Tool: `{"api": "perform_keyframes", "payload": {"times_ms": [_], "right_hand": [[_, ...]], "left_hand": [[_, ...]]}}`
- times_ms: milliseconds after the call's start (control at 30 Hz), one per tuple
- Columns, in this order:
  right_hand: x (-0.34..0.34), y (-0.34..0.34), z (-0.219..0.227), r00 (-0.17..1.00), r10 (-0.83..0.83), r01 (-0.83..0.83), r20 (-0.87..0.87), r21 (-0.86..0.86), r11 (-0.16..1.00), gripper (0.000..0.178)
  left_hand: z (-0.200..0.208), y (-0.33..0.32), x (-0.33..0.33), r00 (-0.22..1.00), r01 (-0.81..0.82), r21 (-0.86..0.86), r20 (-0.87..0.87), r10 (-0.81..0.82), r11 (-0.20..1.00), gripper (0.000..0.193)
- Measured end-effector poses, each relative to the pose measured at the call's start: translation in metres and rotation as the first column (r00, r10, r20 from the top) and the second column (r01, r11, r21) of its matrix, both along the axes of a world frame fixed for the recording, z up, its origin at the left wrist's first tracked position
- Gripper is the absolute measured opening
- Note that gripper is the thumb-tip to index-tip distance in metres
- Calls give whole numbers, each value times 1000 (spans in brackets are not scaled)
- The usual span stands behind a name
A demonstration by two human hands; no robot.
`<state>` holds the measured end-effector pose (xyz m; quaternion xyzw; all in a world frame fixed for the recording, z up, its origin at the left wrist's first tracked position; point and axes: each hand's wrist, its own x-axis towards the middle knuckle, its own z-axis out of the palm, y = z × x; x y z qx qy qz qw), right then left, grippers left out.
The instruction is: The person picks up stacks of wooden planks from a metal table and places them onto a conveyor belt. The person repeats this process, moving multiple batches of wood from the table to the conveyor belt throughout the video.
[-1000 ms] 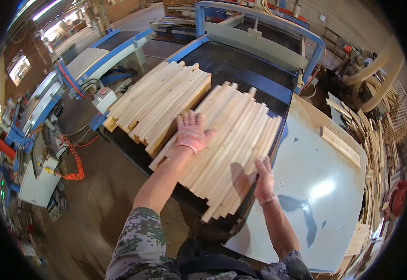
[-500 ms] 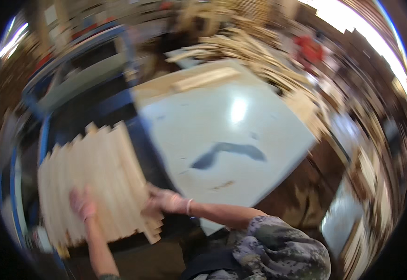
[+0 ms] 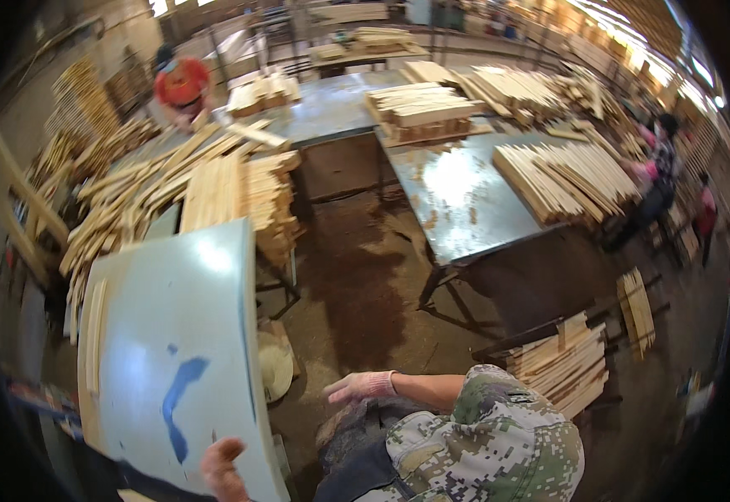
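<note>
My right hand (image 3: 361, 386), in a pinkish glove, is in front of my body with its fingers stretched out and nothing in it. Low in the view, my left hand (image 3: 224, 468) is over the near edge of a pale metal-topped table (image 3: 143, 326); its thumb stands apart and I see nothing held, though part of the hand is hard to make out. A dark blue stain (image 3: 177, 410) marks the tabletop. Along the table's left side lie narrow wooden strips (image 3: 95, 335).
Stacked wooden slats (image 3: 214, 192) stand beyond the table. Across the aisle, a second metal table (image 3: 457, 226) bears slats (image 3: 562, 180). More slats (image 3: 562, 364) lie on a rack at my right. A person in red (image 3: 182, 88) works far left; another person (image 3: 662, 167) stands far right.
My view has swung to the right. Both hands have come off the row of wooden slats, which is now out of view except perhaps a corner at the bottom.
</note>
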<state>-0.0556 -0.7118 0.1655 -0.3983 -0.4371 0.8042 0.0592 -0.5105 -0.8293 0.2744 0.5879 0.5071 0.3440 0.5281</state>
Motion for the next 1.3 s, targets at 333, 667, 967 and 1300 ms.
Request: {"api": "perform_keyframes", "payload": {"times_ms": [333, 667, 967, 1300], "right_hand": [[281, -84, -134, 596, -275, 116, 755, 258, 959, 47], [336, -184, -218, 424, -421, 727, 802, -24, 686, 62], [420, -76, -201, 301, -587, 777, 751, 164, 608, 45], [515, -13, -118, 301, -513, 712, 804, 168, 682, 60]], "left_hand": [[-288, 208, 249, 945, 61, -741, 258, 200, 669, 26], [-300, 200, 397, 845, -23, -897, -254, -471, 442, 30], [-336, 429, 475, 887, -44, -819, -295, -354, 572, 34], [-250, 620, 735, 965, 261, -734, 207, -159, 627, 39]]}}
